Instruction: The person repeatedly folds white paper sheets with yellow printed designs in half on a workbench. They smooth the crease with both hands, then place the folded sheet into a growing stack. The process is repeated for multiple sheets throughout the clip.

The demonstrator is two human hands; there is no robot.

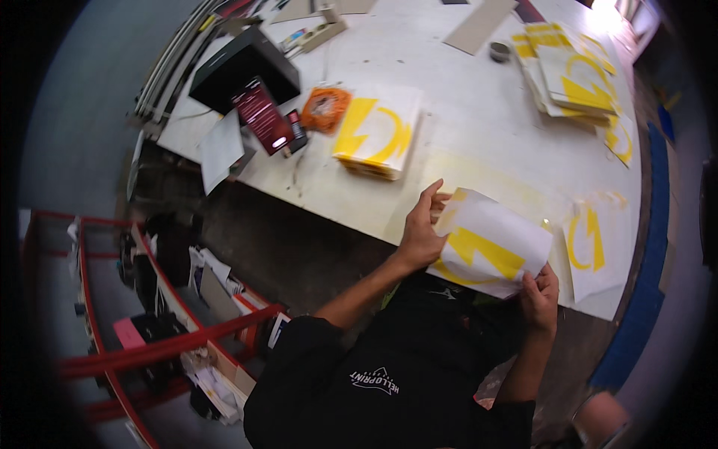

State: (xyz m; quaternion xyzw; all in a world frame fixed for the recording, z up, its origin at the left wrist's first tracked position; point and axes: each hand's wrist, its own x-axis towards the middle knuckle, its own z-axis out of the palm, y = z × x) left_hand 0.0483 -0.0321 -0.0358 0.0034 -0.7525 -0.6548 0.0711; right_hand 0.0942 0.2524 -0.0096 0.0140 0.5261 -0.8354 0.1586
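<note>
Near the table's front edge I hold a white sheet with a bold yellow print (490, 239), tilted above the tabletop. My left hand (424, 233) grips its left edge, the index finger stretched upward and some fingertips hidden behind the sheet. At the lower right corner, my right hand (540, 297) pinches the sheet between thumb and fingers. Just right of it lies a similar yellow-printed sheet (594, 247). A neat stack of white and yellow printed pieces (378, 135) sits on the table, farther off to the left.
More yellow-printed pieces (576, 78) are piled at the far right of the white table (464, 112). Beside the neat stack are an orange roll (325, 110), a lit phone (262, 116) and a black box (247, 71). A red-framed shelf (172, 340) stands at lower left.
</note>
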